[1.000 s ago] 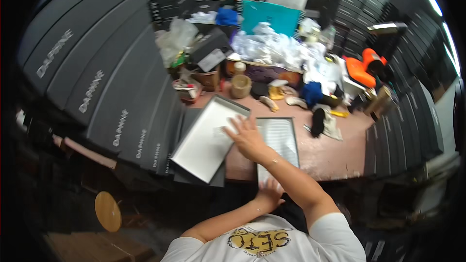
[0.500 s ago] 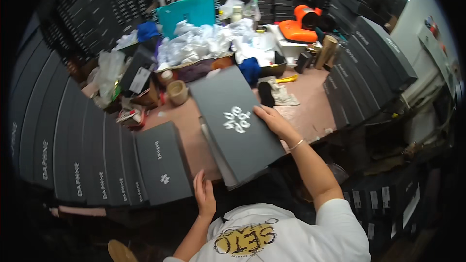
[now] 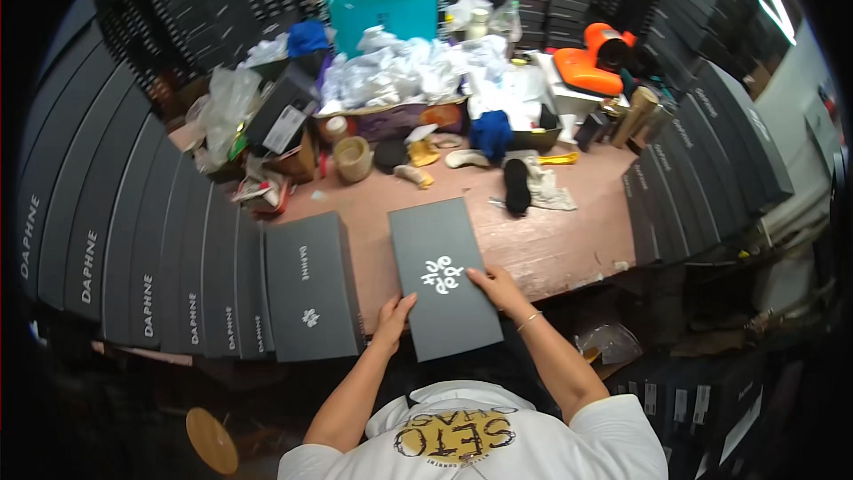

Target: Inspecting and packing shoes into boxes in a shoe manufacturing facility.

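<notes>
A dark grey shoebox (image 3: 444, 320) with a white flower-like mark on its lid lies flat at the table's front edge, its near end overhanging slightly. My left hand (image 3: 391, 320) presses against its left side, thumb along the top edge. On the opposite side, my right hand (image 3: 500, 292) grips the right edge, with the thumb on the lid. The lid appears closed, so the inside is hidden. Just left of my left hand, a similar grey shoebox (image 3: 311, 284) stands at the end of a row.
Upright grey shoeboxes (image 3: 124, 258) line the left side, and more boxes (image 3: 702, 169) are stacked at the right. Behind lie crumpled white paper (image 3: 391, 71), a tape roll (image 3: 353, 160), a black brush (image 3: 516, 185), a cloth (image 3: 549, 188) and an orange heat-gun-like tool (image 3: 591, 71).
The shoebox, tilted and raised in my right hand before, now rests lower and flatter near the table edge. My left hand, free beside it earlier, has come onto its left side.
</notes>
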A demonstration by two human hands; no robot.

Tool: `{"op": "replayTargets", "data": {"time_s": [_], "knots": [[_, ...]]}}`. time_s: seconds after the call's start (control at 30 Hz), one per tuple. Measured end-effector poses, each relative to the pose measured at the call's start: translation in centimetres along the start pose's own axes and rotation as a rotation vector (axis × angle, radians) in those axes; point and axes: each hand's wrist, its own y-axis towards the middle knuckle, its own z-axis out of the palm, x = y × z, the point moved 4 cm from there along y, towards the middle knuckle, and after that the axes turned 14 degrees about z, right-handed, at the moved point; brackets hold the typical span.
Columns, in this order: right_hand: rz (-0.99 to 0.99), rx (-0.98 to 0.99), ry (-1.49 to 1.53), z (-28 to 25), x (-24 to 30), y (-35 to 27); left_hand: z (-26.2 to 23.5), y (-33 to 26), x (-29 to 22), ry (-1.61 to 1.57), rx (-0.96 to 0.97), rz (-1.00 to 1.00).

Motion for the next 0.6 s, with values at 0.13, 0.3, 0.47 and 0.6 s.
{"op": "replayTargets", "data": {"time_s": [0.13, 0.3, 0.47, 0.6], "knots": [[-0.156, 0.005, 0.061, 0.4, 1.2, -2.3, 3.1, -1.3, 1.0, -0.581, 0.007, 0.153], [-0.84, -0.496, -0.67, -7.7, 19.4, -21.5, 13.1, -0.2, -17.6, -0.736, 0.391, 0.402], [-1.187, -1.541, -1.743, -12.9, 22.1, -28.0, 26.6, -1.1, -33.3, -0.703, 0.742, 0.528], [-1.335, -1.872, -1.488, -23.2, 26.7, -33.9, 34.4, -4.6, -40.1, -0.456, 0.906, 0.534]]}}
